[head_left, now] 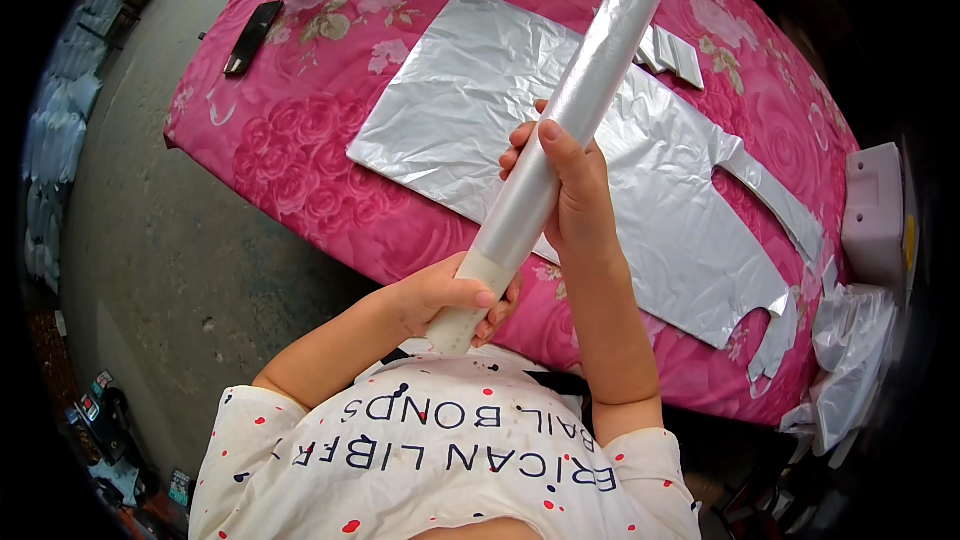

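**Inspector:** What is hidden or unclear?

**Assistant:** The roll of clear plastic film [560, 130] covers part of the flat plastic bag [560, 140] behind it. The right hand [572, 195] shows only its back and thumb; its fingertips are out of sight behind the roll. The white box [877, 205], right of the roll, is cut off at the picture's dark rim. The heap of crumpled bags [850, 350] below it is hard to make out.

**Inspector:** Hands?

**Assistant:** The left hand [450, 298] is closed around the roll's pale lower end. The right hand grips the roll at mid-length. The roll is held tilted above the surface, near the person's chest.

**Inspector:** Surface and room?

**Assistant:** The surface [290, 160] carries a pink floral cloth. A black flat object [253, 37] lies well left of the roll. Folded bags [672, 52] lie just right of its upper end. Grey concrete floor [150, 240] lies left of the surface.
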{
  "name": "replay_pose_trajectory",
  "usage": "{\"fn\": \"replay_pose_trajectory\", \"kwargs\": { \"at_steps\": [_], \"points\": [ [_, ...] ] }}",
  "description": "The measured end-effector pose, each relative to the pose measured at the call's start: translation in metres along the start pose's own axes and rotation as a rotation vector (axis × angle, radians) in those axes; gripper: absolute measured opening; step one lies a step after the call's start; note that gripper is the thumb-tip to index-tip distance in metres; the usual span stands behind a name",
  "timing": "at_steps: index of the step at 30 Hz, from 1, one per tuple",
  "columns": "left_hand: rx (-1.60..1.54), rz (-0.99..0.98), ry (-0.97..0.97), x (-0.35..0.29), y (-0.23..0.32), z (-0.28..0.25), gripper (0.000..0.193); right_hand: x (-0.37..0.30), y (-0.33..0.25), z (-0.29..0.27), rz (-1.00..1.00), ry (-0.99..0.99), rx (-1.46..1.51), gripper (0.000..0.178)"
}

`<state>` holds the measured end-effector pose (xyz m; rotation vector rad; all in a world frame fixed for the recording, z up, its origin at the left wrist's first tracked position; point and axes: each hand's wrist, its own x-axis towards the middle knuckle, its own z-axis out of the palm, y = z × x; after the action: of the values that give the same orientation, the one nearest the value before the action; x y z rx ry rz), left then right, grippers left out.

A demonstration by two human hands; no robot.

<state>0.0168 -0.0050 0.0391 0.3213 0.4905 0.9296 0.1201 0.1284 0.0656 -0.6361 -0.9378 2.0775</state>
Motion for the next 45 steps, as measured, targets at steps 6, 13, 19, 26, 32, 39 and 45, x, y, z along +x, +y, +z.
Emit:
{"fn": "replay_pose_trajectory", "kwargs": {
  "at_steps": [6,13,19,26,32,39,45],
  "points": [
    [0.031,-0.053,-0.054,0.001,0.001,-0.012,0.049,-0.001,-0.002,-0.001,-0.002,0.022,-0.023,0.053],
    [0.767,0.467,0.594,0.025,-0.008,-0.026,0.051,-0.009,0.043,-0.014,-0.069,0.230,-0.205,0.045],
    [0.747,0.040,0.581,0.006,-0.011,-0.038,0.034,-0.006,0.063,-0.040,0.024,0.289,-0.144,0.045],
    [0.700,-0.289,0.621,-0.034,-0.015,-0.034,0.025,0.041,0.005,-0.132,-0.054,0.476,-0.286,0.051],
    [0.831,-0.269,0.697,-0.048,-0.024,-0.031,0.028,0.046,-0.039,-0.141,0.255,0.174,-0.683,0.024],
    [0.949,-0.259,0.716,-0.048,-0.028,-0.031,0.032,0.047,-0.046,-0.140,0.442,-0.095,-0.806,0.018],
    [1.011,-0.215,0.672,-0.053,-0.027,-0.032,0.034,0.042,-0.049,-0.148,0.345,-0.028,-0.910,0.016]
  ]
}}
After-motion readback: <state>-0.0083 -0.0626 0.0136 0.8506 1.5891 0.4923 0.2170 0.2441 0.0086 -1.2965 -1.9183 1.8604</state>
